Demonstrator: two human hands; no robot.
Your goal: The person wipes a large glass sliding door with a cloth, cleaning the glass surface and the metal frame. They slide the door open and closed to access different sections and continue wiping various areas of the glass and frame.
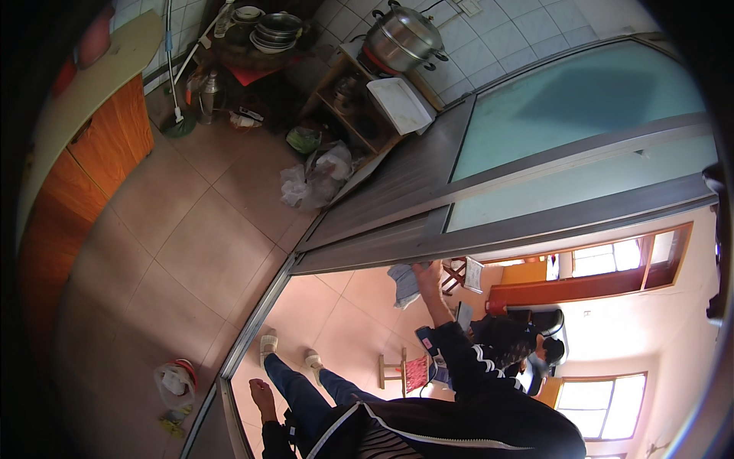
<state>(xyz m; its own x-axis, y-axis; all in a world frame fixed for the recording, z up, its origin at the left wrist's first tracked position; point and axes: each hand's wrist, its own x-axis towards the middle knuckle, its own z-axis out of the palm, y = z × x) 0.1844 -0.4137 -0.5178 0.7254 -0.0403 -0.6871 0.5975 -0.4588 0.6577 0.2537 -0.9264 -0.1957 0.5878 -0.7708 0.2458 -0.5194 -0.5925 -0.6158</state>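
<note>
My right hand (429, 281) is raised at the edge of the sliding door's metal frame (367, 261), with a grey-blue cloth (405, 286) hanging at its fingers. Frosted glass panels (573, 115) fill the door above it. Low beside my legs hangs my left hand (262, 396), its fingers loosely curled and no object visible in it. The door's floor track (258, 315) runs between the tiled floor (200, 229) and the place where my feet stand.
A bin with a plastic liner (176, 381) stands beyond the track. Plastic bags (318, 175) lie by a shelf holding a steamer pot (401, 40). A mop (178, 120) leans near a cabinet (112, 137). Behind me are a small stool (414, 373) and another person (550, 350).
</note>
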